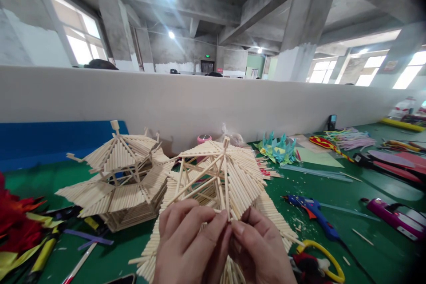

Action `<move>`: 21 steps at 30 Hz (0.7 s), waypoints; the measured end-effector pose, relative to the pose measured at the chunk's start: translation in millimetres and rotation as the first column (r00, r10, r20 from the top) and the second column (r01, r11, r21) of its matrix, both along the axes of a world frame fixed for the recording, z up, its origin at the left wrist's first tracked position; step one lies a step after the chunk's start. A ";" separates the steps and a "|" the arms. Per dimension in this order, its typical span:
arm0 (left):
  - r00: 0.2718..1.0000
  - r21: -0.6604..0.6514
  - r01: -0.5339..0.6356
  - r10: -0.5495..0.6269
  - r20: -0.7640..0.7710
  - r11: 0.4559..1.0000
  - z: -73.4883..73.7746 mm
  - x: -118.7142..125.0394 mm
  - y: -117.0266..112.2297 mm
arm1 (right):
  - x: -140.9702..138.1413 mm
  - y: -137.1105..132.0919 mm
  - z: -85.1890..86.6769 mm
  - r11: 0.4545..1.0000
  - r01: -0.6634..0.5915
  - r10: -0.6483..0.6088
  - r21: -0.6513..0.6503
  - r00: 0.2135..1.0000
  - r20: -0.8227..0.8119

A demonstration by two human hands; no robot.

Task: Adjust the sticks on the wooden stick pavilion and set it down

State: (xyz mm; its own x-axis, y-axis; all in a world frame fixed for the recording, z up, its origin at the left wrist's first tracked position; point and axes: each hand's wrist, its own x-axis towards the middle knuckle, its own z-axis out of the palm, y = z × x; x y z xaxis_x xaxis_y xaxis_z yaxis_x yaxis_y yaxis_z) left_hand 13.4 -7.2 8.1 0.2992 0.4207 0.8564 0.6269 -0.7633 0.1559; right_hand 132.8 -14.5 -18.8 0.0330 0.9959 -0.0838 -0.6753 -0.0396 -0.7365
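A pavilion roof built of thin wooden sticks [219,173] stands tilted in front of me on the green table [366,186]. My left hand [188,244] and my right hand [259,248] meet at its near lower edge, fingers pinched together on the sticks there. Both hands are closed on the model. A second stick pavilion [120,173], two tiers high, stands on the table to the left, apart from my hands.
A blue glue gun [314,213] and yellow-handled scissors [324,259] lie to the right. Red and yellow paper pieces [16,226] lie far left. A teal paper flower [276,148], coloured strips and a purple tool [396,219] lie beyond. A grey partition [199,97] backs the table.
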 end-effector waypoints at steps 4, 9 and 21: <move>0.997 0.011 0.014 -0.013 -0.072 1.000 -1.3 -4.8 2.4 | -1.0 0.7 -2.6 1.000 0.008 -0.008 0.008 1.000 -0.014; 0.980 0.049 0.024 -0.014 -0.200 0.999 1.4 -11.6 5.6 | -0.6 0.8 -2.6 1.000 -0.001 0.001 0.003 1.000 -0.011; 0.999 -0.053 -0.033 0.033 -0.002 0.998 5.2 4.4 -3.5 | 3.3 -6.9 12.1 0.999 -0.039 0.042 0.026 0.993 -0.114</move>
